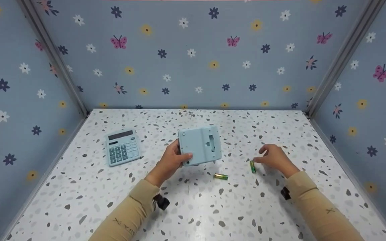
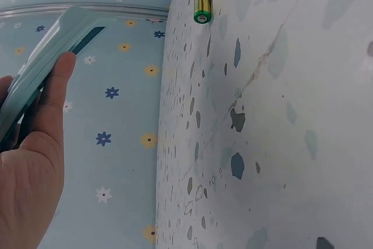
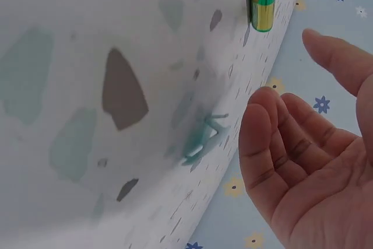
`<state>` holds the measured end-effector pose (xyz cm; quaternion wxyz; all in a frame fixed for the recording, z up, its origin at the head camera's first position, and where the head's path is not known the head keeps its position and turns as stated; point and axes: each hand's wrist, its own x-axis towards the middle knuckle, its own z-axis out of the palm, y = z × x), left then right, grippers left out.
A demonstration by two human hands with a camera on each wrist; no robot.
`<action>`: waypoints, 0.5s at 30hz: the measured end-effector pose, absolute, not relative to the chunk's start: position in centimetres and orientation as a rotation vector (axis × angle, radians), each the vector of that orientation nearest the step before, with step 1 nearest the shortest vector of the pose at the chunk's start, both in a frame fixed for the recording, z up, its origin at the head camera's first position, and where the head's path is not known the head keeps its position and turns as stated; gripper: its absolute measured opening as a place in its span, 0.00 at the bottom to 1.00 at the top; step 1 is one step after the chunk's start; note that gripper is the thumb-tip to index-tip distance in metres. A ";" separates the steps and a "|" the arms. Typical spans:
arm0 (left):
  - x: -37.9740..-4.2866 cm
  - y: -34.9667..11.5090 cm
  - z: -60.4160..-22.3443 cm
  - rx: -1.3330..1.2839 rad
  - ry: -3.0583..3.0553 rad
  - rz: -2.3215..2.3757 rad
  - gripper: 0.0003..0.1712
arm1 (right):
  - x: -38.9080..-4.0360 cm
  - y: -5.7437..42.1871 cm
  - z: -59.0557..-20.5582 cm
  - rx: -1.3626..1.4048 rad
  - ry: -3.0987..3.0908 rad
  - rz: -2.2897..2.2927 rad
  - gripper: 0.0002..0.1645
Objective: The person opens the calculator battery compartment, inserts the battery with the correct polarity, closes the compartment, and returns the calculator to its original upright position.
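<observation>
My left hand grips a pale blue calculator by its left edge, thumb across the back. The back faces up, and an uncovered battery slot shows at its right side. In the left wrist view the calculator appears edge-on, raised above the table. My right hand has loosely bent fingers and holds nothing; its fingertips are near a green battery. Another green battery lies below the calculator. Beneath the right hand, a small teal plastic piece lies on the table, blurred.
A second pale blue calculator lies keys up on the left of the speckled table. Blue flowered panels close off the back and both sides, with grey metal strips at the corners.
</observation>
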<state>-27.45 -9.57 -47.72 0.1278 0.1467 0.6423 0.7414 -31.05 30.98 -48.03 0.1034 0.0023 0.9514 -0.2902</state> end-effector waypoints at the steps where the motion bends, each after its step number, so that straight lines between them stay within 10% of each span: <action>1: -27.4 -9.6 -47.7 0.428 1.867 2.157 0.44 | -31.0 30.8 -48.1 0.014 2.792 -0.850 0.32; 15: -27.3 -9.7 -47.8 0.408 1.856 2.165 0.44 | -30.5 29.5 -49.1 -0.020 2.658 -0.902 0.21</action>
